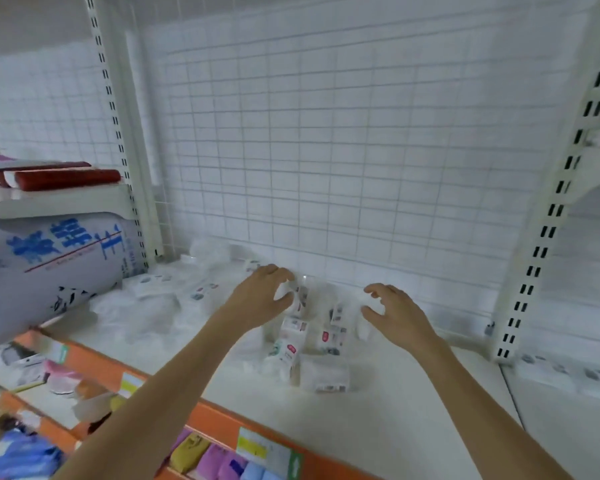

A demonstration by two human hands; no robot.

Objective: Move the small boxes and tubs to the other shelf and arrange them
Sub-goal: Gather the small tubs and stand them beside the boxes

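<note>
Two bare forearms reach from the near edge over the orange shelf lip (219,419) onto the white shelf (378,420). Small white boxes (321,341) stand clustered in the middle of that shelf, between the hands. Left hand (257,299) has its curled fingers and thumb round the far box (300,297) of the cluster. Right hand (395,315) hovers just right of the boxes, fingers spread and loosely bent, grasping nothing. More blurred white packs (174,292) lie far left, beside a large grey bag (49,268). Behind stands a wire grid back panel (343,150).
</note>
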